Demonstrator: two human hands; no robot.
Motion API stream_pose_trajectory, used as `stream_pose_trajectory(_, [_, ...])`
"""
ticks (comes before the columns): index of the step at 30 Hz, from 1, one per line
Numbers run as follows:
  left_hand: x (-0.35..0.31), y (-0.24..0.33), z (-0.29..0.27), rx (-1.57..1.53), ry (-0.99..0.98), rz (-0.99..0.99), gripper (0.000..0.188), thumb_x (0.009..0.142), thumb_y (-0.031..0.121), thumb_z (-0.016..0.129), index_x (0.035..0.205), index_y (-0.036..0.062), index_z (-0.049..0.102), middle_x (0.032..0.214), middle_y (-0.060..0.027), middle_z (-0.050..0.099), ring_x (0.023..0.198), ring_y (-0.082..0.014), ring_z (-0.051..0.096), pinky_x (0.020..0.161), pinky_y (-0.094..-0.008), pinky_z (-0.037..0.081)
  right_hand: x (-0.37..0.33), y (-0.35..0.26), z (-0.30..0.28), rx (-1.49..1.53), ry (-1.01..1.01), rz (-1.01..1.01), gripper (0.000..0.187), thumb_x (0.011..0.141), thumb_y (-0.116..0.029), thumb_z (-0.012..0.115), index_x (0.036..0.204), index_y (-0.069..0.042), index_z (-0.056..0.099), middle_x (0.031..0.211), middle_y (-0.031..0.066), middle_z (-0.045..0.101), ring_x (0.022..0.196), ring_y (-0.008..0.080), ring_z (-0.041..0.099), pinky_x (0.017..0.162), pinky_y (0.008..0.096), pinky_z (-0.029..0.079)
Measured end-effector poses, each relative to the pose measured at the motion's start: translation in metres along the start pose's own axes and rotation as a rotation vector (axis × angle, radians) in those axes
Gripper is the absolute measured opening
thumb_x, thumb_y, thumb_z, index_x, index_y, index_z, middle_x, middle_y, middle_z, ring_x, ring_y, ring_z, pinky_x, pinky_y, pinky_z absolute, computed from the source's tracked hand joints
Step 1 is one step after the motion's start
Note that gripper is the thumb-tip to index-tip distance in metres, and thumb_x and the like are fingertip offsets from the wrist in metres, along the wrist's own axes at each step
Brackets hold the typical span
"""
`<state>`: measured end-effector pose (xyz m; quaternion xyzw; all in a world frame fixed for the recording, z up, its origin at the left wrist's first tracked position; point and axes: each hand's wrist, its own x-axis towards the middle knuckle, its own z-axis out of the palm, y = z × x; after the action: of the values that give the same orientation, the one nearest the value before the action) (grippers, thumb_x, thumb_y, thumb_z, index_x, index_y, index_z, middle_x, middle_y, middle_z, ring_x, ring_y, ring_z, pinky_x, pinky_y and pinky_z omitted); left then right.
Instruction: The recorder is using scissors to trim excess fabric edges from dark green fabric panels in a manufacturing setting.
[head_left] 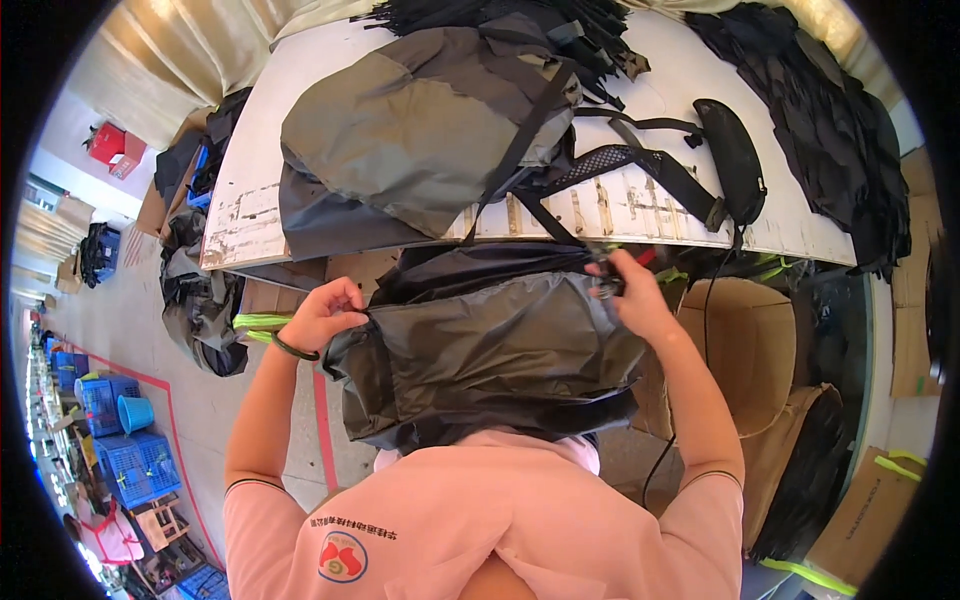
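Note:
A dark olive-grey fabric bag hangs in front of me between the table edge and my body, its cloth creased. My left hand is closed in a pinch on the bag's upper left corner. By the upper right corner, the fingers of my right hand are closed round a small dark tool, which looks like thread snips; its tips are hard to make out. On the table just beyond lies a larger grey-olive backpack with black straps and a padded black belt wing spread to its right.
The white table has a worn front edge. Black fabric pieces are heaped at its right and back. Below right stands an open cardboard box. Dark cloth hangs at the left; blue crates stand farther off.

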<state>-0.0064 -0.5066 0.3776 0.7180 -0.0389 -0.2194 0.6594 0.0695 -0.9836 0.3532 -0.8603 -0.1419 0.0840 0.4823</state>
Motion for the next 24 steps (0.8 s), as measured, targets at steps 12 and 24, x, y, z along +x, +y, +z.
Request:
stream_pose_trajectory(12, [-0.003, -0.013, -0.015, 0.331, 0.128, -0.311, 0.018, 0.085, 0.006, 0.066, 0.084, 0.0078, 0.048, 0.080, 0.0024, 0.052, 0.070, -0.0047, 0.049, 0.062, -0.0212, 0.039, 0.012, -0.020, 0.018, 0.384, -0.296, 0.168, 0.032, 0.075, -0.005, 0.077, 0.095, -0.004, 0.051, 0.081, 0.0000, 0.055, 0.076, 0.0084, 0.052, 0.072, 0.0247, 0.045])
stream_pose_trajectory(24, [0.112, 0.032, 0.193, 0.425, -0.156, 0.523, 0.022, 0.078, 0.015, 0.072, 0.093, 0.0034, 0.061, 0.086, -0.0094, 0.063, 0.080, -0.0242, 0.059, 0.072, -0.0343, 0.047, -0.027, -0.057, 0.008, 0.444, -0.284, 0.244, 0.030, 0.075, -0.002, 0.076, 0.092, -0.006, 0.052, 0.083, 0.0001, 0.058, 0.077, 0.0081, 0.055, 0.071, 0.0227, 0.046])
